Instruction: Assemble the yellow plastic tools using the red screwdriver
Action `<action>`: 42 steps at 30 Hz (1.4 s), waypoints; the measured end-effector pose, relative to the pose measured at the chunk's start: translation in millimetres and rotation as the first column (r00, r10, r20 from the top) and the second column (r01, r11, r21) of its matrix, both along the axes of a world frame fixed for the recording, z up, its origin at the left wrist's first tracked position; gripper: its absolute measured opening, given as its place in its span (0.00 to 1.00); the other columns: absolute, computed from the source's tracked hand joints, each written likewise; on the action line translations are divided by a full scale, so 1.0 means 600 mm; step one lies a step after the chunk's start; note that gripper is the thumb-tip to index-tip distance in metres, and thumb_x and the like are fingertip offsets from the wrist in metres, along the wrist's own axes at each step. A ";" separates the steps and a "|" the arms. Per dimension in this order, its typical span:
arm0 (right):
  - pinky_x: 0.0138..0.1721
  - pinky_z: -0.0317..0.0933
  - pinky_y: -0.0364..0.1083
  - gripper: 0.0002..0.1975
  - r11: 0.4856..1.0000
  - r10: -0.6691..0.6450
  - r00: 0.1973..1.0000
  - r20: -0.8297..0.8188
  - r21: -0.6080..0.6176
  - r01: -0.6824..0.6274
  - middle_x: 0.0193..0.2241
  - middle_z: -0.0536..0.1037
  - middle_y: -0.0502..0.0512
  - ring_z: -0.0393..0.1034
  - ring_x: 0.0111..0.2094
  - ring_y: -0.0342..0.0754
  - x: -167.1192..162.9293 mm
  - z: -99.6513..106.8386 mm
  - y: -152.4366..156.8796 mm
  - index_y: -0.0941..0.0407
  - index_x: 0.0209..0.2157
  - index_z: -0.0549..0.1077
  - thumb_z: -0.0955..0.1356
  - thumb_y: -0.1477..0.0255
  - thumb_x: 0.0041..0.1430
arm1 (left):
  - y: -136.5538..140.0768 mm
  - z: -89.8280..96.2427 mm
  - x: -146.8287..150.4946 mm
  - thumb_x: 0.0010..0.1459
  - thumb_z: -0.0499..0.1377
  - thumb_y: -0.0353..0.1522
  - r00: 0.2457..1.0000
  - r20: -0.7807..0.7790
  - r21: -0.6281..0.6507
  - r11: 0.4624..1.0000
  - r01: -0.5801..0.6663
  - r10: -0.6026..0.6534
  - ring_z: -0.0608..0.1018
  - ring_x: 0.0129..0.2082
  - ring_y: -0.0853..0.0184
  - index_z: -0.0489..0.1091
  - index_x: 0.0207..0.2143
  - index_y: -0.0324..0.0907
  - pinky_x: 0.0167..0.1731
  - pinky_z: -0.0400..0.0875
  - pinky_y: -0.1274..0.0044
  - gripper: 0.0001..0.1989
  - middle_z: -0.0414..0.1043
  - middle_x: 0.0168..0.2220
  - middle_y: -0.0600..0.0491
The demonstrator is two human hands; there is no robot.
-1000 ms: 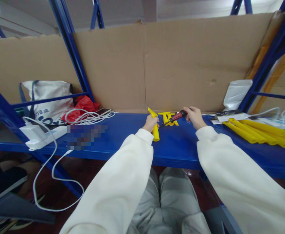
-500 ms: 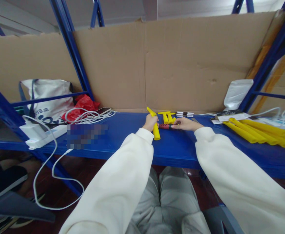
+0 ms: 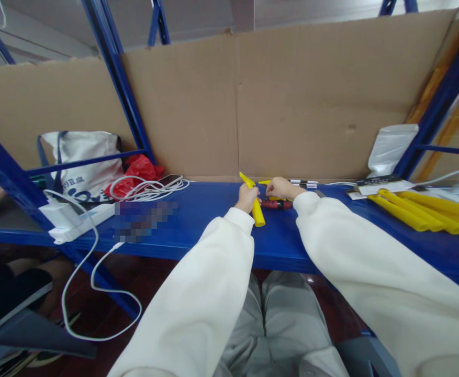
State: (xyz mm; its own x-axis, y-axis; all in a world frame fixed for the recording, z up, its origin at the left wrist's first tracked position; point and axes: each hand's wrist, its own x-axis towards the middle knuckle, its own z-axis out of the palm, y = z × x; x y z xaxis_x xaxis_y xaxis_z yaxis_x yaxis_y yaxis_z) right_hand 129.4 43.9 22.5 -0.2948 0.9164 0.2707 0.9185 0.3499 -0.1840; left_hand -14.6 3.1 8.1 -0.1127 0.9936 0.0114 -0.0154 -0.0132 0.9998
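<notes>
My left hand (image 3: 247, 198) is wrapped round a yellow T-shaped plastic piece (image 3: 258, 214), held tilted above the blue shelf top. Its slanting head sticks out above the fingers and its round handle below. My right hand (image 3: 279, 188) is a little to the right, fingers curled down over more yellow T-shaped pieces (image 3: 264, 182), which it mostly hides. Whether its fingertips grip one of them cannot be seen. A red and black screwdriver (image 3: 277, 204) lies just below the right hand, apart from its fingers.
Several long yellow pieces (image 3: 421, 209) lie at the right beside a black and white box (image 3: 382, 184). Striped white and black sticks (image 3: 305, 184) lie behind the right hand. At the left are a white cable coil (image 3: 150, 188), a power strip (image 3: 84, 220) and a cloth bag (image 3: 88, 162).
My right hand has left the screwdriver and moved up and left over the yellow pieces. The screwdriver lies slightly farther right. My left hand still holds its yellow piece.
</notes>
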 end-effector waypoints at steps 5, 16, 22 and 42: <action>0.45 0.72 0.48 0.05 0.995 -0.093 0.986 0.141 0.033 0.089 0.29 0.84 0.61 0.82 0.44 0.60 -0.021 0.000 0.022 0.52 0.27 0.85 0.79 0.76 0.46 | -0.003 0.003 0.000 0.58 0.56 0.17 1.000 0.003 -0.011 1.000 -0.018 0.018 0.68 0.14 0.73 0.71 0.38 0.38 0.24 0.69 0.79 0.10 0.61 0.19 0.63; 0.50 0.72 0.57 0.09 0.994 -0.105 0.976 0.191 -0.020 0.111 0.37 0.85 0.68 0.80 0.49 0.66 -0.032 -0.009 0.029 0.55 0.34 0.85 0.79 0.75 0.48 | -0.002 0.003 0.002 0.58 0.56 0.19 0.999 0.023 -0.021 0.999 -0.034 0.034 0.70 0.16 0.72 0.71 0.41 0.38 0.23 0.69 0.79 0.11 0.63 0.20 0.61; 0.57 0.68 0.61 0.15 0.992 -0.101 0.959 0.264 -0.052 0.118 0.44 0.83 0.72 0.74 0.57 0.70 -0.040 -0.002 0.023 0.57 0.42 0.85 0.77 0.73 0.50 | -0.004 0.004 0.001 0.60 0.55 0.18 0.999 0.043 -0.020 1.000 -0.013 0.014 0.66 0.14 0.74 0.71 0.39 0.38 0.22 0.66 0.79 0.10 0.61 0.19 0.62; 0.62 0.65 0.60 0.21 0.975 -0.145 0.909 0.391 -0.103 0.199 0.53 0.81 0.71 0.70 0.62 0.67 -0.058 0.022 -0.019 0.58 0.53 0.81 0.72 0.69 0.59 | -0.005 0.003 0.002 0.57 0.56 0.18 0.996 0.081 -0.009 1.000 -0.021 0.021 0.64 0.13 0.75 0.67 0.31 0.40 0.19 0.64 0.80 0.09 0.62 0.18 0.62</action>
